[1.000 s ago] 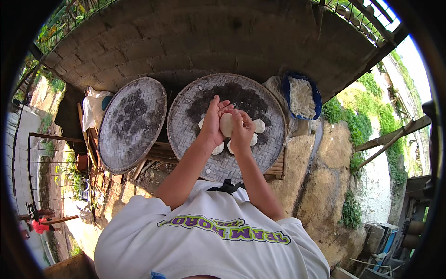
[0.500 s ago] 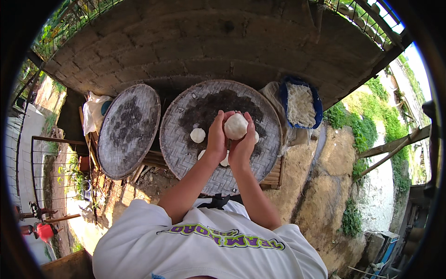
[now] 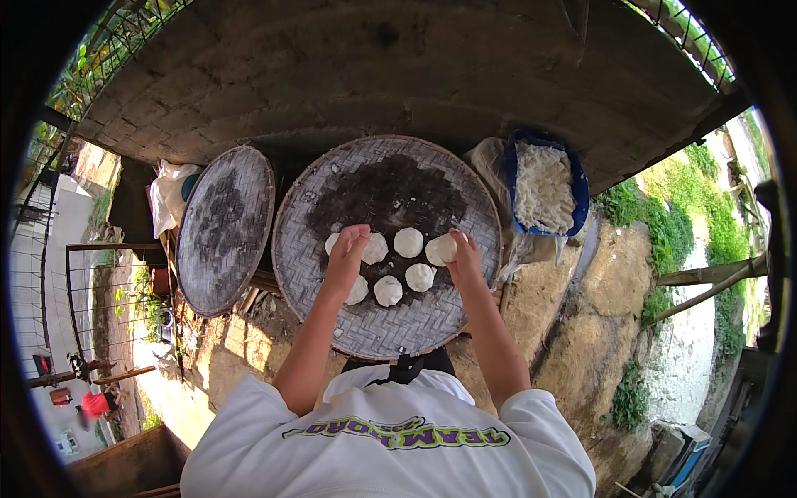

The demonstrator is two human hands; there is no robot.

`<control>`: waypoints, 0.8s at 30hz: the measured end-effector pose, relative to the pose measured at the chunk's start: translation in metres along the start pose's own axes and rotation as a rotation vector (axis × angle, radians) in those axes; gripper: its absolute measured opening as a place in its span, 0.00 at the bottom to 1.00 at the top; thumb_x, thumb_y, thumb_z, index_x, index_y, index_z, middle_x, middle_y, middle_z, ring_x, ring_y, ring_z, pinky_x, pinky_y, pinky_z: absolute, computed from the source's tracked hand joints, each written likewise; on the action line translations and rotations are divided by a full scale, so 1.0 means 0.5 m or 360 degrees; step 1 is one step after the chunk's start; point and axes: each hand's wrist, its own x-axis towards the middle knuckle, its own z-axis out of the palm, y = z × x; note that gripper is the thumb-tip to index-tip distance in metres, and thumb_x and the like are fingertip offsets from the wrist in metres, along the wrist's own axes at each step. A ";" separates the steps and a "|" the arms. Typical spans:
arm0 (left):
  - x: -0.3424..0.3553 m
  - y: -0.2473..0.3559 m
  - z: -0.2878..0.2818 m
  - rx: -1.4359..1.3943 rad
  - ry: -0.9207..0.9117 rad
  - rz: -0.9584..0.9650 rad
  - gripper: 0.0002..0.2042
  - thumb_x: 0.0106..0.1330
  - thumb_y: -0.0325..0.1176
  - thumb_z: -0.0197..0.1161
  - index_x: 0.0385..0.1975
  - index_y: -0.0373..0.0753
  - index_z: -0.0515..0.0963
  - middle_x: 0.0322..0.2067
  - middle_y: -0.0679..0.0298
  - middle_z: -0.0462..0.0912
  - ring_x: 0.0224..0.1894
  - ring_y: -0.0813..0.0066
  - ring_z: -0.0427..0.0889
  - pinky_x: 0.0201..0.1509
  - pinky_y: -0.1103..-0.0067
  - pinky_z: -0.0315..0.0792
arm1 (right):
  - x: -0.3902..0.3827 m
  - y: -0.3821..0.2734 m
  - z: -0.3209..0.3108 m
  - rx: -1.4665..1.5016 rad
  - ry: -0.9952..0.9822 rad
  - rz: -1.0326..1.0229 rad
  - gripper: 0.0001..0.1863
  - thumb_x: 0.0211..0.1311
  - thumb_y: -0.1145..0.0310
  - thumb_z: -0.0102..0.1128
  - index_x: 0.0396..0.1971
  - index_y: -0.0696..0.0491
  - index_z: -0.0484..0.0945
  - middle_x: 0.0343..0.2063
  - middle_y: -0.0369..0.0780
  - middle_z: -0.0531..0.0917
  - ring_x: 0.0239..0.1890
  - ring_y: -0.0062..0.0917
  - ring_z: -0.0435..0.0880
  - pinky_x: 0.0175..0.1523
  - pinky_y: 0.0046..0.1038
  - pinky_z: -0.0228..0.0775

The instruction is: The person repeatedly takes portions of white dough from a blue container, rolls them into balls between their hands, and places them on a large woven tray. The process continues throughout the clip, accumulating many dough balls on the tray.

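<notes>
Several white dough-like balls rest on a round woven bamboo tray [image 3: 324,199] with a dark, worn middle. My left hand [image 3: 345,253] is closed against one white ball [image 3: 374,248], its fingers bent over the far side. Part of another ball [image 3: 330,243] peeks out left of that hand. At the right of the group, my right hand [image 3: 466,253] has its fingers and thumb on a white ball [image 3: 446,248], which overlaps a further one. Between my hands sits a ball [image 3: 408,242], and nearer to me are others [image 3: 388,290].
A blue tub [image 3: 584,187] full of lumpy white mash stands right of the tray, with clear plastic sheeting [image 3: 525,249] beside it. On the left leans a second woven tray [image 3: 224,232]. Behind everything rises a block wall [image 3: 365,75].
My two hands, cupped together around one ball before, have parted and come down to the tray. That ball has left my cupped hands; the balls now show in a group between them.
</notes>
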 end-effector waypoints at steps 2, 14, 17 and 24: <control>-0.023 -0.049 -0.045 0.0028 0.0063 -0.0181 0.20 0.76 0.45 0.58 0.60 0.39 0.74 0.59 0.59 0.79 0.64 0.69 0.75 0.68 0.69 0.66 | 0.096 0.004 -0.025 -0.0239 -0.0018 0.0069 0.27 0.62 0.61 0.72 0.58 0.55 0.76 0.47 0.42 0.84 0.45 0.33 0.86 0.45 0.40 0.83; -0.100 -0.111 -0.066 -0.0332 0.0297 -0.0588 0.17 0.74 0.40 0.54 0.57 0.40 0.73 0.54 0.60 0.81 0.57 0.66 0.82 0.58 0.70 0.71 | 0.309 -0.020 0.027 -0.2417 -0.0107 -0.0767 0.38 0.66 0.45 0.60 0.70 0.51 0.68 0.67 0.50 0.71 0.68 0.45 0.71 0.67 0.52 0.69; -0.078 -0.103 -0.036 -0.0289 0.0252 -0.0617 0.18 0.74 0.40 0.54 0.58 0.39 0.72 0.54 0.59 0.81 0.57 0.65 0.81 0.58 0.69 0.72 | 0.293 0.019 0.021 -0.2540 -0.0497 -0.1316 0.34 0.71 0.49 0.55 0.71 0.51 0.66 0.73 0.50 0.63 0.76 0.44 0.60 0.74 0.49 0.59; -0.026 -0.101 0.043 -0.0060 0.0061 -0.0690 0.16 0.77 0.41 0.55 0.57 0.40 0.73 0.54 0.59 0.82 0.56 0.67 0.82 0.57 0.71 0.73 | 0.353 -0.147 -0.103 -0.1983 -0.0036 -0.1800 0.30 0.72 0.58 0.54 0.71 0.51 0.67 0.72 0.52 0.64 0.74 0.48 0.63 0.72 0.53 0.59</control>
